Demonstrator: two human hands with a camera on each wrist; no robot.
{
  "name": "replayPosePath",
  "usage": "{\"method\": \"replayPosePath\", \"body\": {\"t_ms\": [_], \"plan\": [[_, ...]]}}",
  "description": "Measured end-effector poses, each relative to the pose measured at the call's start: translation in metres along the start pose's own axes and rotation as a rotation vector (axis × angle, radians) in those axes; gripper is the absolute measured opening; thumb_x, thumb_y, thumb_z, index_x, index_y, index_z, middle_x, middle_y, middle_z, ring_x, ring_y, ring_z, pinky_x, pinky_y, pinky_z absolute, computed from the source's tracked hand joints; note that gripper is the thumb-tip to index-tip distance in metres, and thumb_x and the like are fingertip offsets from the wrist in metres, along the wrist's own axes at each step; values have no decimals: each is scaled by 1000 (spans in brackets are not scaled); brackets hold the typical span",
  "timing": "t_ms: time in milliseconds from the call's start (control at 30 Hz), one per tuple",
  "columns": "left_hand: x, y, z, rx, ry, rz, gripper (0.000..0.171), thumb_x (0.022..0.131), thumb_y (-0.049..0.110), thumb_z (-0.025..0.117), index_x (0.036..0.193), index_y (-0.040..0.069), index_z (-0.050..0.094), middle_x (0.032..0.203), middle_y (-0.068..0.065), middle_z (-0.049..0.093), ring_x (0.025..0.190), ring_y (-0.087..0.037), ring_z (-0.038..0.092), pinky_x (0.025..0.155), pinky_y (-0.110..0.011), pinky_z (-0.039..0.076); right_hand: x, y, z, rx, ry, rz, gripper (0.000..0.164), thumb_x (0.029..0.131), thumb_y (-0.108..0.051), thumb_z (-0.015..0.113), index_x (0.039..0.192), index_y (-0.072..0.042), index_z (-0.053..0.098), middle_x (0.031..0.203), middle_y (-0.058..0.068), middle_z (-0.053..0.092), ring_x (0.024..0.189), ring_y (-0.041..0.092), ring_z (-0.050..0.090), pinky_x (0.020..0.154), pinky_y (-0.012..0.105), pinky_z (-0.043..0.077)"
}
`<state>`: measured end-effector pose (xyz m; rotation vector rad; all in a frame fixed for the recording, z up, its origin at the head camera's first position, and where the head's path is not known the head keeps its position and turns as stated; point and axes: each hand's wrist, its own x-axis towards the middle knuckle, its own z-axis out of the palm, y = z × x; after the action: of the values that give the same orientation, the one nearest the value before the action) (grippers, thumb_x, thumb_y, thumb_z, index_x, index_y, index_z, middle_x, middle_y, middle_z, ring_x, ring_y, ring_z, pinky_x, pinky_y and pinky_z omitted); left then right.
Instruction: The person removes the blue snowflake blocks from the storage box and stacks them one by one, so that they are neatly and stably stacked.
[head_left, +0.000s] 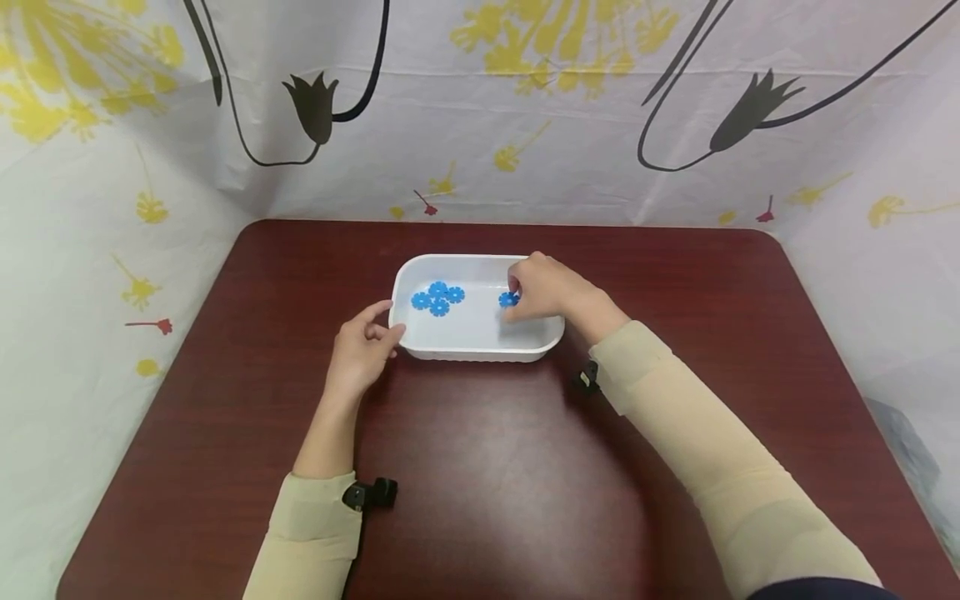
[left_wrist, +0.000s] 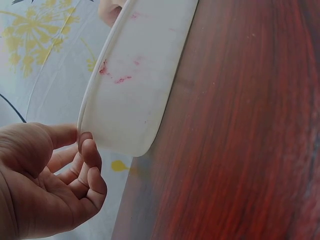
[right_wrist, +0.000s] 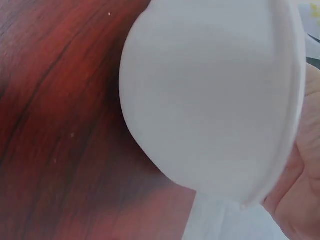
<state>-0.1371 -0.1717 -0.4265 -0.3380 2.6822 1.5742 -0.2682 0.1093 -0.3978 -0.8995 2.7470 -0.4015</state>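
A white rectangular tray (head_left: 480, 343) lies on the dark red table. My left hand (head_left: 361, 350) pinches its left rim between thumb and fingers; the left wrist view shows the same hand (left_wrist: 55, 182) at the corner of the tray (left_wrist: 135, 85). Inside the tray, at its left end, several blue flower-shaped pieces (head_left: 438, 298) sit close together. My right hand (head_left: 551, 290) reaches over the right rim and pinches another blue flower-shaped piece (head_left: 507, 299) between thumb and forefinger. In the right wrist view the tray's wall (right_wrist: 210, 100) hides those fingers and the piece.
The reddish-brown wooden table (head_left: 480, 467) extends around the tray on all sides. Behind it hangs a white cloth (head_left: 570, 175) printed with yellow and grey flowers. Dark wrist cameras sit on both sleeves, the right one (head_left: 587, 379) close to the tray's front right corner.
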Motion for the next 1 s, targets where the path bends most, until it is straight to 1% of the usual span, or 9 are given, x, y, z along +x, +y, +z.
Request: {"method": "replayPosePath", "body": {"t_ms": [167,333,533,833,1000], "plan": [[0,-1,0,-6,1,3,51,98,21,68,146,11,54,87,-20,70,79,-35,67,56,-27,45,-7,0,-9,20,28,-19,33,69,-32,78,86,-6,69,73,5,62,70,21,55,65,34,46],[0,-1,0,-2,-2,5,50,98,22,68,145,11,54,87,-19,70,79,-34,67,56,-27,46,-14,2,-18,32,58,-25,31,69,-31,77,85,-6,68,72,4,62,69,20,55,64,34,46],[-1,0,1,-2,-1,-8,51,98,22,69,146,11,54,87,-18,70,80,-34,67,58,-28,47,-24,7,-28,51,69,-9,33,71,-32,80,87,-6,68,74,4,62,69,20,55,64,35,47],[0,1,1,-2,-6,-19,52,98,23,69,147,12,53,89,-18,70,82,-35,66,59,-28,48,-39,20,-39,63,93,27,37,72,-29,81,95,-2,70,77,6,63,70,20,57,65,35,49],[0,1,0,-7,-14,-26,52,99,23,68,147,12,53,89,-18,70,82,-35,66,60,-28,47,-47,31,-44,84,108,52,34,72,-28,80,93,-4,69,79,5,66,71,19,60,67,36,51]]}}
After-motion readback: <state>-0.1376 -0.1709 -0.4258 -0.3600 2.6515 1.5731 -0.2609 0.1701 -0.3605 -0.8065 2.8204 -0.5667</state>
